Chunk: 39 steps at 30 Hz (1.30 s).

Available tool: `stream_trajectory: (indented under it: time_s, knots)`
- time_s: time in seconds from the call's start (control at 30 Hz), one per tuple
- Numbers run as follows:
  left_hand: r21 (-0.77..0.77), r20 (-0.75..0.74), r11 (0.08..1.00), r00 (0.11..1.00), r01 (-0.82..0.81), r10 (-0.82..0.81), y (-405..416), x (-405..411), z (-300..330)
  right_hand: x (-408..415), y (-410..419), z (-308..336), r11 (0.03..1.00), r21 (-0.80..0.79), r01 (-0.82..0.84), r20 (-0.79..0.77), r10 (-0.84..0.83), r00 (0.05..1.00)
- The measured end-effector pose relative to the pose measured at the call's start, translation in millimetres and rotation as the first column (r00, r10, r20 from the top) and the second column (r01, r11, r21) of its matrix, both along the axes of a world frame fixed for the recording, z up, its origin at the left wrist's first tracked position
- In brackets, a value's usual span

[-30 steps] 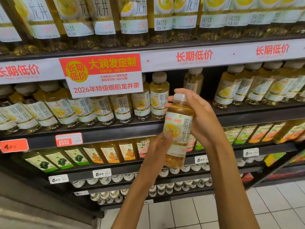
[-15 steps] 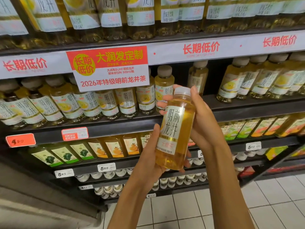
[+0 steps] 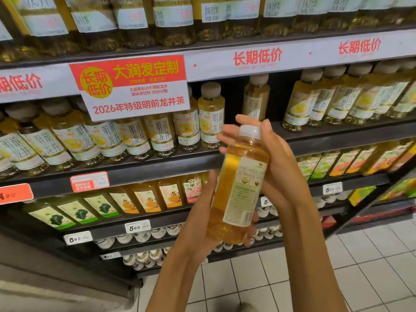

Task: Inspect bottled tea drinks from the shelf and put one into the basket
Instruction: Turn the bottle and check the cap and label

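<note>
A small bottle of golden tea [image 3: 239, 188] with a white cap is held tilted in front of the shelf, its back label with small print and a barcode facing me. My right hand [image 3: 279, 167] grips its upper part from the right, fingers curled behind the neck. My left hand [image 3: 198, 226] cups the bottle's lower part from the left and below. Rows of the same tea bottles [image 3: 135, 140] stand on the middle shelf [image 3: 157, 167] behind. No basket is in view.
A red and white promotion sign [image 3: 132, 86] hangs from the upper shelf edge. Larger tea bottles [image 3: 173, 21] fill the top shelf. Lower shelves hold juice bottles [image 3: 146, 197] and price tags [image 3: 137, 226]. White floor tiles [image 3: 258, 284] lie below.
The bottle has been turned in my hands: first the front logo faced me, then the side lettering, now the back label. It also tilted further to the right.
</note>
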<state>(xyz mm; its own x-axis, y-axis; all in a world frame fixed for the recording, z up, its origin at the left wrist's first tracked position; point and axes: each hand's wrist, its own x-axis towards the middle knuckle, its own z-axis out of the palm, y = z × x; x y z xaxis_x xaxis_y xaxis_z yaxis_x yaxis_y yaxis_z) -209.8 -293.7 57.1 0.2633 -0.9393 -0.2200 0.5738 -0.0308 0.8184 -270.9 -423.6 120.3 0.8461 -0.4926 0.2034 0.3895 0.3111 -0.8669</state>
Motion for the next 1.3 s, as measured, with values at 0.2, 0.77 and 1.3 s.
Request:
stream_trajectory:
  time_s: [0.2, 0.77, 1.3]
  knots:
    - [0.099, 0.234, 0.988, 0.968, -0.122, 0.096, -23.9, -6.8, 2.2, -8.5, -22.5, 3.9, 0.999, -0.044, 0.014, -0.022, -0.015, 1.000]
    - [0.091, 0.083, 0.956, 0.959, -0.279, 0.272, -88.1, -59.7, 5.8, -35.3, -91.9, -14.4, 0.993, 0.009, -0.114, -0.111, 0.115, 0.987]
    - [0.058, 0.158, 0.916, 0.909, -0.398, 0.385, -89.8, -56.6, 18.2, -21.2, -97.3, -10.3, 0.977, 0.010, -0.213, -0.097, 0.213, 0.972]
